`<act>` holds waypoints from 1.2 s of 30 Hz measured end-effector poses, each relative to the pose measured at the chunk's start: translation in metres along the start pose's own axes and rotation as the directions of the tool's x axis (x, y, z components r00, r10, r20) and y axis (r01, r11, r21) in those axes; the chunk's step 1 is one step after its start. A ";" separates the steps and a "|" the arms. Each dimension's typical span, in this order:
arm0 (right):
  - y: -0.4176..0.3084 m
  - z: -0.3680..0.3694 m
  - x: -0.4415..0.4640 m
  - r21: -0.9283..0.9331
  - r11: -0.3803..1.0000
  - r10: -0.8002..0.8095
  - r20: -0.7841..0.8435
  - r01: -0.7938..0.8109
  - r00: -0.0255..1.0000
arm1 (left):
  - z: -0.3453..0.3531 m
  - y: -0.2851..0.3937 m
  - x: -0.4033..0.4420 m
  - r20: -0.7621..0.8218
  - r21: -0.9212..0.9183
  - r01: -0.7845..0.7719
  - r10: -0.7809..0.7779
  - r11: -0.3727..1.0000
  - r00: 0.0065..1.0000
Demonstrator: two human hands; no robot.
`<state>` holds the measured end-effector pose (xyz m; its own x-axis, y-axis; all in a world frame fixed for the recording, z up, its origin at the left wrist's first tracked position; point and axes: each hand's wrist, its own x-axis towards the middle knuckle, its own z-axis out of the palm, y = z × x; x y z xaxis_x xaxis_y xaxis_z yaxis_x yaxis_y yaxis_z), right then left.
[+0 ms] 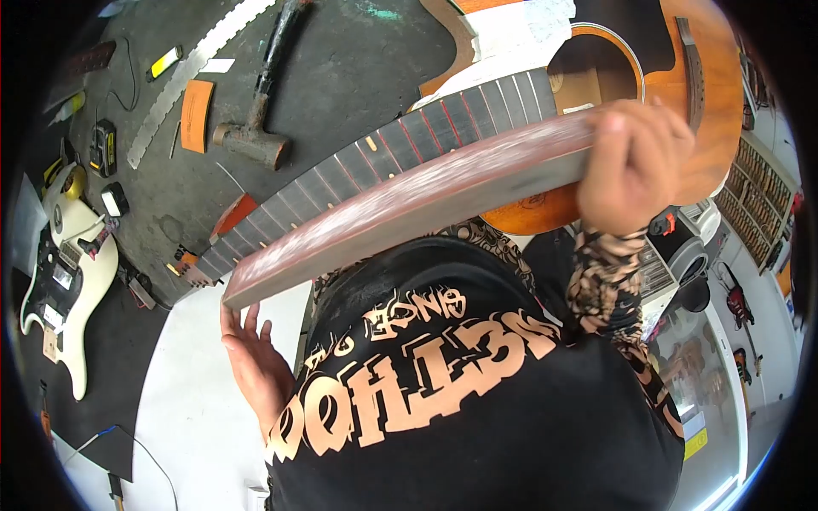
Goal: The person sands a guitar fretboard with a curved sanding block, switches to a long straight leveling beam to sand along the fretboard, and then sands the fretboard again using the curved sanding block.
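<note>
My right hand [635,166], slightly blurred, is closed around the right end of a long sanding beam [409,192]. The beam's reddish face is streaked with white dust, and its side is grey. It is held tilted, in front of the dark fretboard [341,162] of an acoustic guitar [716,111], partly hiding it. Below the beam's left end is my left hand [256,366], fingers spread, with a fingertip at the beam's lower corner. Some fret slots look red and others pale. White paper or tape [520,38] covers part of the guitar's top beside the soundhole.
A hammer [256,143], a notched metal straightedge [183,85] and an orange rectangular piece [196,117] lie on the dark bench mat [358,64]. At left lies a white electric guitar [85,289]. Shelving [750,187] stands at far right.
</note>
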<state>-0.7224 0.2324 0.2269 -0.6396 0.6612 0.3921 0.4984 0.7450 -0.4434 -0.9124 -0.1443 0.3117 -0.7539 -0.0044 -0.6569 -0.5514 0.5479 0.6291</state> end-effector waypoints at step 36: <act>-0.009 -0.020 -0.005 -0.027 1.000 0.005 -0.224 -0.011 0.974 | 0.019 -0.004 -0.011 0.079 -0.125 -0.200 0.211 0.972 0.974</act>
<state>-0.7119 0.2246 0.2454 -0.4894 0.6679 0.5607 0.5212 0.7395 -0.4260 -0.8953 -0.1304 0.3085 -0.8227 0.1771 -0.5402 -0.4297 0.4284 0.7949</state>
